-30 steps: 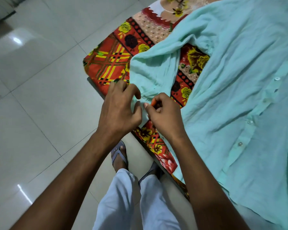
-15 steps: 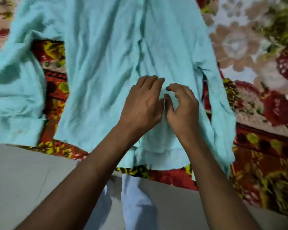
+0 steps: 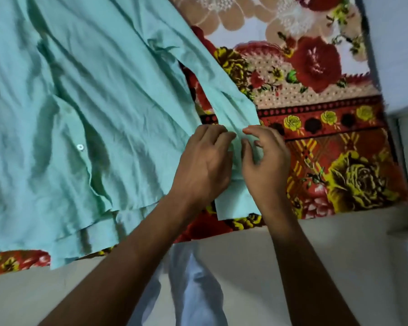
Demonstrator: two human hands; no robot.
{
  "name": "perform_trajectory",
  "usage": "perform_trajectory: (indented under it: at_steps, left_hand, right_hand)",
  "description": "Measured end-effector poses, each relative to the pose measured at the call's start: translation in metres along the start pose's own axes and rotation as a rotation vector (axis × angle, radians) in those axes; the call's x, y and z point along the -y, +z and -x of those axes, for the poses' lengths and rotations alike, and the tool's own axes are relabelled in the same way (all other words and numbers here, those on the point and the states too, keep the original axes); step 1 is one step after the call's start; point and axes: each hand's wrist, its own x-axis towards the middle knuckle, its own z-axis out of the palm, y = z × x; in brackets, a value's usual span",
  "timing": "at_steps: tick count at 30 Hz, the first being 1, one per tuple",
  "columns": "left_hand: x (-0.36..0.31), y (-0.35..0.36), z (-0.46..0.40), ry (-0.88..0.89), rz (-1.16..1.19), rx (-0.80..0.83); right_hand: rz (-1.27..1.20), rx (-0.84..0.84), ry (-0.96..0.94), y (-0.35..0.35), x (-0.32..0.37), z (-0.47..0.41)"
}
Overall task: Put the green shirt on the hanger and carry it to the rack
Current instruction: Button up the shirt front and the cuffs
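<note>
Green shirt spread flat on a floral blanket, both hands at its sleeve cuff.
One shirt, front up, one white button clear, a second faint above it; its left side and top are cut off by the frame. Left hand and right hand sit side by side, fingers curled, pinching the sleeve end near the blanket's front edge. No readable writing or labels. Pale trouser legs below, blurred.

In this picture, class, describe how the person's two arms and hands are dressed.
Both forearms are bare right down to the bottom edge of the picture, with no sleeve showing. The left hand and right hand wear no gloves, and no ring, watch or bracelet shows.
</note>
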Motion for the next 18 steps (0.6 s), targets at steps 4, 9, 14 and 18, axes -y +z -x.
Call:
perform_trajectory:
  at_steps: [4,9,14,18]
  left_hand:
    - [-0.018,0.022,0.01,0.066,-0.002,0.126]
    - [-0.021,0.033,0.016,-0.003,-0.058,0.248]
    - [-0.02,0.038,0.021,-0.004,0.0,0.172]
    - [-0.024,0.038,0.034,0.045,-0.072,0.133]
  right_hand:
    - [0.005,-0.046,0.167,-0.013,-0.021,0.028]
    - [-0.028,-0.028,0.216,-0.019,-0.035,0.055]
    - [-0.102,0.008,0.23,-0.02,-0.034,0.073]
    - [-0.138,0.057,0.229,-0.024,-0.034,0.072]
